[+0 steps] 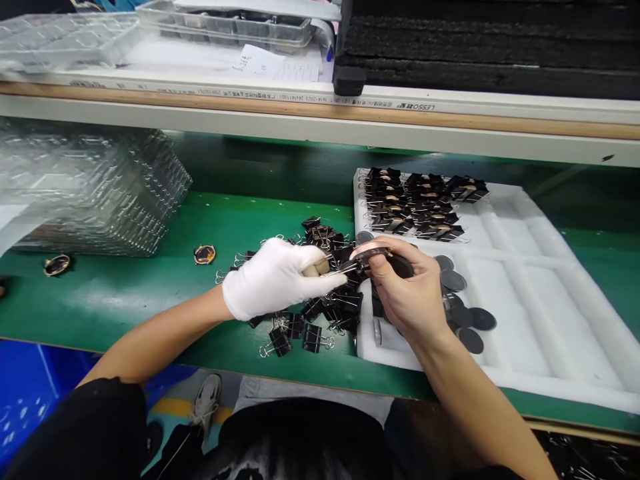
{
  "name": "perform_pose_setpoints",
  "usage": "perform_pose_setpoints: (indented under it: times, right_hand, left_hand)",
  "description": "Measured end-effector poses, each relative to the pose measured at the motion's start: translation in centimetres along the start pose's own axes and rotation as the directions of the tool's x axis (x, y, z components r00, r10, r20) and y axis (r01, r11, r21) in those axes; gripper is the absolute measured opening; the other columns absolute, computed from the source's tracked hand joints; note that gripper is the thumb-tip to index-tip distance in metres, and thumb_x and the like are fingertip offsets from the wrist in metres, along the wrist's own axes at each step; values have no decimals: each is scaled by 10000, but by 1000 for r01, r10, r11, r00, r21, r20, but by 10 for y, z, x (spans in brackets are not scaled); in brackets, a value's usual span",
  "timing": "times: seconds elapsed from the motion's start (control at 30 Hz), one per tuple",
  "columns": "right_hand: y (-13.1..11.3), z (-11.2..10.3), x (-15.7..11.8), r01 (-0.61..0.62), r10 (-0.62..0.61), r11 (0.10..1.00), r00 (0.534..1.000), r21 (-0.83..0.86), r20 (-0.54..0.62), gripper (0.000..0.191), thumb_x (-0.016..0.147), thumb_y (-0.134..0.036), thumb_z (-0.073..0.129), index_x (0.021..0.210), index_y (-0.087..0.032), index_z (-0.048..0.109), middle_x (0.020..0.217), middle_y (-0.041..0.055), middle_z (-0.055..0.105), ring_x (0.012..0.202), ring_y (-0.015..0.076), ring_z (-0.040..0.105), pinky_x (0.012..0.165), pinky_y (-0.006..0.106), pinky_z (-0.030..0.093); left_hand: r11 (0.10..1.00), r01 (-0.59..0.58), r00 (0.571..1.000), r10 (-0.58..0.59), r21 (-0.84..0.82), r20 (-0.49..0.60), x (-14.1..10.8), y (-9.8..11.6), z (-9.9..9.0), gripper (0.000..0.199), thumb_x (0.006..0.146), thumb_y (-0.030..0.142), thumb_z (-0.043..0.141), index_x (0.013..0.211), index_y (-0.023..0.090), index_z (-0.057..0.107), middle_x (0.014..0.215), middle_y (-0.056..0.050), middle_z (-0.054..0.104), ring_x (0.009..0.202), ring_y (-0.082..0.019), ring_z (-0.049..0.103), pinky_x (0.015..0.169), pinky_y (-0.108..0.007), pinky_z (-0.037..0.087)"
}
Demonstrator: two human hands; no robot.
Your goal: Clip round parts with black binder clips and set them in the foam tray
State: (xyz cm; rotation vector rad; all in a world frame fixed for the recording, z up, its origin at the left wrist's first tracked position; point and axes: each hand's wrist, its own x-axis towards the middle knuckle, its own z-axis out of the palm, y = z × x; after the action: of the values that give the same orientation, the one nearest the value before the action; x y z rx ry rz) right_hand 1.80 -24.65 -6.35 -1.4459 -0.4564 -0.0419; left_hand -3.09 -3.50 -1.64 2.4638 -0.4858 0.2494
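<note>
My left hand (280,277), in a white glove, is closed on the wire handles of a black binder clip (349,266). Bare, my right hand (411,283) grips a round dark part (373,253) by its edge, with thumb on top and fingers beneath. The clip's jaws meet the rim of the round part; whether they are clamped on it I cannot tell. Below and around my left hand lies a pile of loose binder clips (313,338). Several dark discs (453,280) lie beside my right hand on a white foam tray (530,287).
Rows of clipped parts (413,200) stand at the foam tray's back left. Two small round parts with gold rims (205,254) rest on the green table (165,300). Stacked clear plastic trays (95,193) fill the left. A shelf edge (300,127) crosses above.
</note>
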Motion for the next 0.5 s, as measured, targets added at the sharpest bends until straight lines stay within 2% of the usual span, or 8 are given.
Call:
perform_pose_setpoints:
  times: [0.23, 0.4, 0.5]
  right_hand:
    - [-8, 7, 0, -47, 47, 993, 999, -110, 2, 211, 900, -467, 777, 913, -257, 785, 1086, 72, 715, 1027, 259, 666, 900, 407, 575]
    - [-8, 8, -3, -87, 86, 991, 996, -102, -12, 254, 910, -505, 756, 976, -260, 741, 1141, 76, 708, 999, 255, 675, 803, 378, 578]
    - [-8, 7, -4, -96, 95, 989, 995, -114, -12, 267, 932, -513, 726, 1032, -267, 694, 1098, 73, 708, 972, 239, 668, 714, 333, 549]
  left_hand:
    - [999, 54, 997, -54, -6, 62, 2, 0, 2, 438, 940, 517, 623, 663, 182, 567, 555, 61, 512, 523, -76, 404, 557, -239, 306]
    - [990, 138, 987, -136, -14, 82, 4, 6, -1, 363, 928, 501, 631, 742, 190, 622, 577, 55, 578, 529, -85, 478, 573, -240, 338]
    - [986, 166, 958, -159, -11, 239, 5, 2, -12, 385, 921, 589, 623, 897, 207, 662, 669, 43, 654, 586, -115, 564, 595, -245, 376]
